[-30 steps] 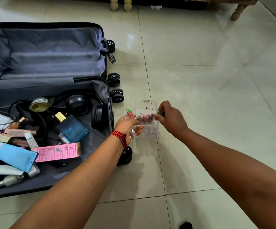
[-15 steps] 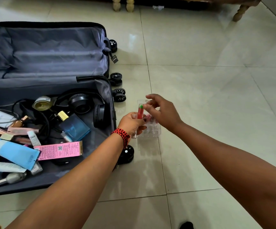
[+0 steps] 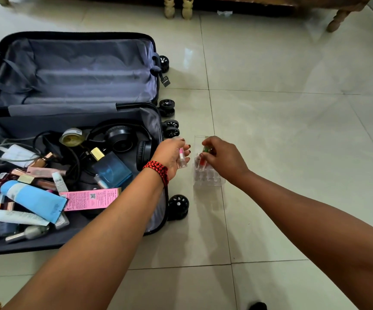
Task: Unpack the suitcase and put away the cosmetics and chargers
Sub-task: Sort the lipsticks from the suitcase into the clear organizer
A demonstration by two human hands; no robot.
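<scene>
1. Suitcase [image 3: 80, 74]: lies fully open on the tiled floor [image 3: 292, 153], left of the work area. The far half holds nothing visible but its grey lining. The near half holds the remaining items.
2. Near half, contents: black headphones [image 3: 125, 139], a blue perfume bottle [image 3: 111, 171] with a gold cap, a pink carton [image 3: 89, 199], a light-blue tube [image 3: 33, 200], a white charger [image 3: 15, 153] with grey cables, a small round jar [image 3: 72, 137], and further cosmetics packed along the left edge.
3. Clear organiser [image 3: 205, 180]: stands on the floor just right of the suitcase wheels. It is divided into small upright cells.
4. Left hand [image 3: 171, 156]: fingers curled around a clear tube with a pink cap [image 3: 182, 158], held just left of the organiser. A red braided band [image 3: 157, 171] sits on the wrist.
5. Right hand [image 3: 225, 159]: fingertips pinched on a red tube with a green cap [image 3: 204, 156], held upright with its lower end at the far cells of the organiser. Whether the tube is seated in a cell cannot be determined.
</scene>
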